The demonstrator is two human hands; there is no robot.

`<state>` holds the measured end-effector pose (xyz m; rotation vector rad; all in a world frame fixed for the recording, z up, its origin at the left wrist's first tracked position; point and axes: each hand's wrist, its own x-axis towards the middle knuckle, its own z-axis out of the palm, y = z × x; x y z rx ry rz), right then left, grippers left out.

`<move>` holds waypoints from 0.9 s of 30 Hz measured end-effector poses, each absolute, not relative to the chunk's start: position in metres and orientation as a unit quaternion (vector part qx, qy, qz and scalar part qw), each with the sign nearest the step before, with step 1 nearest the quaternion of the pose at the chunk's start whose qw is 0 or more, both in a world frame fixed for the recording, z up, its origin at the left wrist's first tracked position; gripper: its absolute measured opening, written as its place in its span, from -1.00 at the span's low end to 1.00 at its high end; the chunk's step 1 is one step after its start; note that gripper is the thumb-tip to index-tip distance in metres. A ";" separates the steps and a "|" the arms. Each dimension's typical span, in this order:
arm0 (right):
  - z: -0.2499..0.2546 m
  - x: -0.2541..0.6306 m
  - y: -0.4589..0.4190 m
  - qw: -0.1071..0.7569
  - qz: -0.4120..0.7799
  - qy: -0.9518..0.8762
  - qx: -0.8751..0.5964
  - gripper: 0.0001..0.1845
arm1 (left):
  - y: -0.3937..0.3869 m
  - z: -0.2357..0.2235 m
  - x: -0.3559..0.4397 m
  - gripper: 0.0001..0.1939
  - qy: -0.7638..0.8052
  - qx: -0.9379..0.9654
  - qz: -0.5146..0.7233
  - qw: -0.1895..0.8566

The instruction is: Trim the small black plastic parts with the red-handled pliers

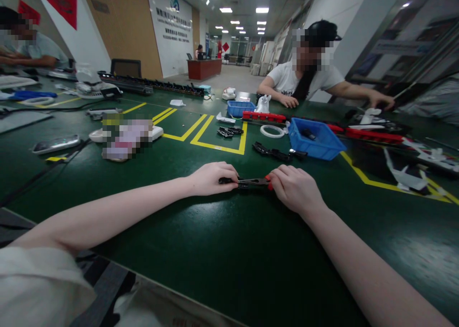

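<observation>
My right hand [296,188] is closed around the red handles of a pair of pliers [255,180], whose metal jaws point left. In my left hand [214,179], the fingers pinch a small black part [244,186] at its left end. The plier jaws lie against or over this part, close to my left fingertips; whether they grip it I cannot tell. Both hands are low over the green table [222,250]. Beyond them lie more black parts, one row [278,152] near the blue bin and a small group [229,132] inside a yellow-taped square.
A blue bin [315,143] and a smaller blue bin [240,108] stand farther back, with a roll of white tape [271,131] between. Long red strips [265,117] run behind. A phone [127,140] lies left. Across the table a person in a cap [311,73] reaches sideways.
</observation>
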<state>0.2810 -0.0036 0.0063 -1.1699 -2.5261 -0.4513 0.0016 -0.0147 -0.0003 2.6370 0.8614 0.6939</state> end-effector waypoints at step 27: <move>0.004 0.274 0.001 0.225 -0.134 -0.872 -0.414 -0.58 | -0.016 -0.001 0.004 -0.91 0.291 0.923 0.226 0.113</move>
